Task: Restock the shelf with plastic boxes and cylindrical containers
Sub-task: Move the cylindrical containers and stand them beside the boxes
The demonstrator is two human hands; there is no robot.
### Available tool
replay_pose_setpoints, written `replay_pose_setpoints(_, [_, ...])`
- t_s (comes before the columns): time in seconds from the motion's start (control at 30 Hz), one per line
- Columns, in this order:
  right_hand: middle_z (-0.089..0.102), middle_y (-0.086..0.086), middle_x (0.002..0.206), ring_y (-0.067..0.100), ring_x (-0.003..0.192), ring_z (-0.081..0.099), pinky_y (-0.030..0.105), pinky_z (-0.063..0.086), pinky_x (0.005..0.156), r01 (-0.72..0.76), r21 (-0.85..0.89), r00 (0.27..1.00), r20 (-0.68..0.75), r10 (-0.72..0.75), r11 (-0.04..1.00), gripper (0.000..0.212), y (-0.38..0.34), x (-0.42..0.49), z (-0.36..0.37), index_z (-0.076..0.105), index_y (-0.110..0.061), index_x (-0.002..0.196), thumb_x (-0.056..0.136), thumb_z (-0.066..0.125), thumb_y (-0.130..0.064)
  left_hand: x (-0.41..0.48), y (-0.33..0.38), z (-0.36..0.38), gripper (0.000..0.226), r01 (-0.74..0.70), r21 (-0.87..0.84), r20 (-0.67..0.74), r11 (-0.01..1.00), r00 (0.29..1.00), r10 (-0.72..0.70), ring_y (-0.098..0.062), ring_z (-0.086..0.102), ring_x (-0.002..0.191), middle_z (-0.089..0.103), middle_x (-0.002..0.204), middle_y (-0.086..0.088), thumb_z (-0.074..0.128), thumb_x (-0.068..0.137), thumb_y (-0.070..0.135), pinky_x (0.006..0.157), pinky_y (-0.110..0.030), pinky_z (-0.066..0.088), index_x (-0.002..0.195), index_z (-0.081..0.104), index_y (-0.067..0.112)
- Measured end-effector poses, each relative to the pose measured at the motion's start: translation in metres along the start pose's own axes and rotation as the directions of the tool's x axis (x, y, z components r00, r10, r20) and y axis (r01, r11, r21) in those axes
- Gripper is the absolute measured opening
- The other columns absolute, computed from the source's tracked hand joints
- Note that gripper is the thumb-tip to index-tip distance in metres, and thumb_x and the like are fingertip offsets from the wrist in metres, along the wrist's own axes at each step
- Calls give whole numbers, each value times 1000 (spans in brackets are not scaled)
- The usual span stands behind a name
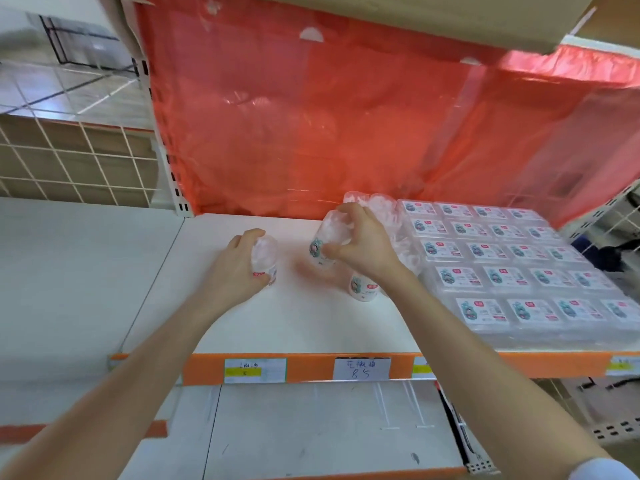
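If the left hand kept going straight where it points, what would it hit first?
Probably the red plastic sheet behind the shelf; only bare shelf shows ahead of the left hand and its jar. Depth is unclear.

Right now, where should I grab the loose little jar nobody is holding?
Probably round its side wall, coming from the front: the jar stands upright, the plastic boxes crowd its right, and the wrist of the right hand hides its top.

The cylindrical containers [266,252] I hold are clear, with white labels showing a teal figure and a red mark, as are the plastic boxes [502,265]. The shelf [294,323] is white with an orange front strip [311,367]; the sheet [311,133] behind is translucent red-orange.
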State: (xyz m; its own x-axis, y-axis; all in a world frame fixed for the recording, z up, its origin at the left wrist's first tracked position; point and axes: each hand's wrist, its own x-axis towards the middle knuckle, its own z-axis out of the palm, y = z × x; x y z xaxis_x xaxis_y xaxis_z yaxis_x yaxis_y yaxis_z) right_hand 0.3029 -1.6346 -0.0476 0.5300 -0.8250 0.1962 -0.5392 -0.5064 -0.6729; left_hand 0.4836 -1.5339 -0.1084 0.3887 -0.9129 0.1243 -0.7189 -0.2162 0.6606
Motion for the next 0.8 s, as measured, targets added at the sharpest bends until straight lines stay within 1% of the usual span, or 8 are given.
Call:
replay_pose_setpoints(0.1, [52,5,120,18,105,49,22,34,76,-5,21,1000,30,5,1000,64,0,18,3,47,-12,126,69,75,-18,7,-5,-8,73,15,1,22,1000,1000,-15,-27,46,116,41,133,-8,71,71,14,87,-29,37,134,35,18])
replay_pose_setpoints(0.17, [53,2,116,15,100,49,21,35,75,-29,57,999,39,26,998,63,-2,24,1,48,-13,124,69,76,-17,8,1,-11,80,-5,26,25,1000,1000,4,-26,42,121,40,135,-6,74,67,27,95,-31,35,136,35,19])
replay_pose_setpoints(0.3, [51,-8,98,12,84,51,14,38,56,-131,245,991,58,120,961,55,-12,37,1,50,-15,118,70,75,-9,18,24,-27,92,-163,38,-61,986,984,165,-21,37,126,43,135,-2,48,56,62,101,-31,29,134,41,16])
replay_pose_setpoints(0.4, [50,-9,87,14,78,53,19,47,61,-159,400,987,69,144,902,43,-21,42,1,51,-16,104,70,71,1,30,40,-29,81,-233,19,-76,972,969,234,-20,41,123,50,132,-2,55,64,54,97,-27,28,134,43,15])
replay_pose_setpoints(0.47, [51,-5,86,16,79,53,32,50,73,-167,460,986,72,151,872,41,-26,44,0,52,-15,102,70,70,5,39,47,-26,77,-221,26,-35,975,974,222,-21,43,121,54,128,0,59,67,53,99,-32,33,133,43,18])
replay_pose_setpoints(0.53, [51,-4,88,15,79,54,33,50,74,-166,473,986,75,148,865,40,-29,46,-2,53,-13,103,71,69,5,47,51,-23,63,-207,37,-11,978,978,207,-22,49,113,61,117,0,65,70,49,93,-37,39,124,50,20])
replay_pose_setpoints(0.67, [54,-7,88,12,78,55,23,46,65,-162,400,986,110,128,902,33,-29,50,-8,54,-13,105,77,67,-1,55,47,-21,44,-212,20,-38,977,976,212,-20,55,99,64,103,3,71,70,35,80,-34,43,109,57,20])
replay_pose_setpoints(0.8, [53,-9,84,13,79,53,23,44,65,-118,202,990,101,99,972,31,-25,60,-11,56,-16,102,76,72,-11,63,43,-16,50,-241,54,6,969,971,241,-22,53,104,62,109,1,71,71,34,84,-36,42,115,54,19])
